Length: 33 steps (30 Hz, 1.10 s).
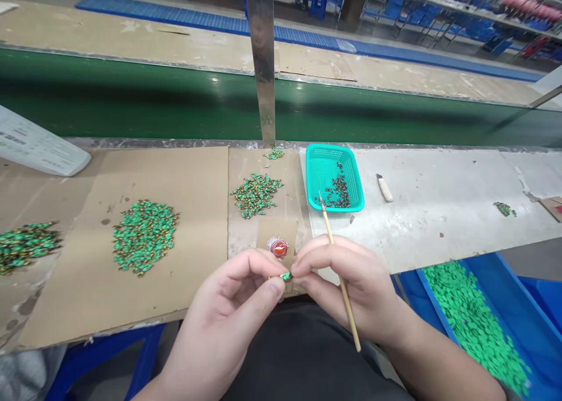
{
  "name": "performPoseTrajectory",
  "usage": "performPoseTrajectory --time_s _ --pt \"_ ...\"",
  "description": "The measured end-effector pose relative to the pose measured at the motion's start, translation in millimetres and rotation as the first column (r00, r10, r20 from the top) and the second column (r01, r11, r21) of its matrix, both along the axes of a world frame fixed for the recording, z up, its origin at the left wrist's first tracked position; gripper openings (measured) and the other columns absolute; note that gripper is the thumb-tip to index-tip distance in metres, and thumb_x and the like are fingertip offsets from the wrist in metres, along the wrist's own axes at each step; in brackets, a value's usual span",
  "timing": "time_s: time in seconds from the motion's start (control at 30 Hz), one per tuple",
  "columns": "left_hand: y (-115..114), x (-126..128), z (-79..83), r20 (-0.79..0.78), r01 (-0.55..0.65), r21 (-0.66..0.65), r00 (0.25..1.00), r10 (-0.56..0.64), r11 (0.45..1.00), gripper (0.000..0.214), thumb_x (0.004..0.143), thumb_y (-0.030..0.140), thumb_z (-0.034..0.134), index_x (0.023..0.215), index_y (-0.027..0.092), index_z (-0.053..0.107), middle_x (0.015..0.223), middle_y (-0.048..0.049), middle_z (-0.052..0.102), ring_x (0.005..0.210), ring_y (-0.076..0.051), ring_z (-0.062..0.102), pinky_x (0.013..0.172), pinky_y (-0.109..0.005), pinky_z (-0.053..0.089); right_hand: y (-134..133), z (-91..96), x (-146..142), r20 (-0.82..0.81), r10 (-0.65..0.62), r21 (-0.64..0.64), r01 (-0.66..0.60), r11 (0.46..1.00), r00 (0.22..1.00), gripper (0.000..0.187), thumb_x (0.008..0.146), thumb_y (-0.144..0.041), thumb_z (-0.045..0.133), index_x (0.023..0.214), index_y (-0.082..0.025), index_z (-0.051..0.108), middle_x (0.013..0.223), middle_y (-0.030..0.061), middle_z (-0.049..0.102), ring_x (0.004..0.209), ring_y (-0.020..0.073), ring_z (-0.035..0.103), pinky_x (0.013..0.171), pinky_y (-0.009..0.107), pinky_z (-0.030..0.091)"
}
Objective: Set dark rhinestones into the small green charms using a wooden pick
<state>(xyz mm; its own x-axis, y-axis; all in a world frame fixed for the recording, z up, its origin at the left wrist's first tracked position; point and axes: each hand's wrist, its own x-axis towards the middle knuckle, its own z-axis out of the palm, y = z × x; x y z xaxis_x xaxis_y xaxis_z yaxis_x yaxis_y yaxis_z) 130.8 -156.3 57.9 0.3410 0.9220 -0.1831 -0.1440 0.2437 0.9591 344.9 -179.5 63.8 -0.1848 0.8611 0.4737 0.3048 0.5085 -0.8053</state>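
Note:
My left hand (239, 292) pinches a tiny green part (286, 277) between thumb and forefinger, just above my lap at the table's near edge. My right hand (351, 284) meets it from the right, fingertips touching the same part, and also holds a thin wooden stick (340, 275) that slants up towards the teal basket. A small round pot of red paint (278, 248) sits on the cardboard right behind my fingers.
Piles of small green parts lie on the cardboard: a large pile (144, 235), a smaller pile (257, 194), and one at the left edge (24, 246). A teal basket (327, 164) holds dark parts. A blue bin (522, 307) of green parts stands lower right. A metal post (263, 61) rises behind.

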Motion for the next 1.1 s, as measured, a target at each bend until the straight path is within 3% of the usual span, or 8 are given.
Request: performPoseTrajectory --time_s 0.47,0.6,0.73,0.9,1.0,1.1 --pt "3 -1 9.1 -0.111 0.002 0.115 0.994 0.011 0.993 0.016 0.099 0.031 0.089 0.083 0.028 0.087 0.081 -0.0032 0.080 0.077 -0.022 0.075 0.071 -0.026 0.062 -1 1.4 2 0.169 0.031 0.041 -0.038 0.998 0.985 0.018 0.116 -0.012 0.068 0.123 -0.027 0.072 0.106 0.0062 0.084 0.096 0.0225 0.081 0.087 0.035 0.070" --pt "3 0 5.1 -0.089 0.020 0.084 0.996 -0.012 0.996 0.018 0.101 0.035 0.088 0.084 0.028 0.086 0.082 -0.0029 0.078 0.075 -0.021 0.072 0.069 -0.026 0.061 3 -0.8 1 0.092 0.040 0.010 -0.041 0.999 0.995 0.018 0.114 -0.012 0.071 0.119 -0.028 0.075 0.102 0.0048 0.084 0.094 0.0214 0.082 0.084 0.033 0.069" --pt "1 -2 0.0 -0.039 -0.003 0.044 0.999 0.005 0.999 0.021 0.103 0.040 0.089 0.086 0.028 0.086 0.086 -0.0028 0.078 0.082 -0.021 0.072 0.075 -0.024 0.062 5 -0.1 0 -0.072 -0.023 -0.085 0.017 0.996 0.997 0.016 0.103 -0.011 0.084 0.108 -0.026 0.080 0.094 0.0016 0.083 0.086 0.0185 0.082 0.085 0.031 0.069" --pt "-1 -3 0.4 -0.027 0.002 0.024 1.000 -0.001 1.000 0.022 0.102 0.043 0.090 0.086 0.029 0.087 0.087 -0.0035 0.078 0.084 -0.021 0.072 0.076 -0.024 0.063 3 -0.8 -1 -0.135 -0.039 -0.151 0.018 0.988 0.990 0.014 0.100 -0.010 0.084 0.100 -0.025 0.082 0.088 0.0007 0.082 0.080 0.0178 0.081 0.084 0.031 0.069" --pt "-2 -2 2.3 -0.030 -0.010 0.053 0.999 0.012 0.999 0.021 0.102 0.042 0.091 0.085 0.029 0.088 0.086 -0.0043 0.078 0.083 -0.022 0.073 0.075 -0.025 0.064 3 -1.2 -4 -0.128 -0.035 -0.158 0.015 0.987 0.991 0.014 0.101 -0.013 0.084 0.099 -0.026 0.081 0.086 0.0004 0.081 0.078 0.0186 0.079 0.082 0.033 0.070" --pt "-6 -2 0.3 -0.067 -0.054 0.166 0.996 0.065 0.985 0.014 0.103 0.036 0.089 0.090 0.031 0.090 0.091 -0.0062 0.081 0.089 -0.025 0.076 0.078 -0.028 0.066 2 0.1 -6 -0.147 -0.046 -0.190 0.017 0.982 0.988 0.014 0.100 -0.013 0.084 0.096 -0.026 0.081 0.083 0.0004 0.081 0.075 0.0190 0.078 0.080 0.034 0.070"
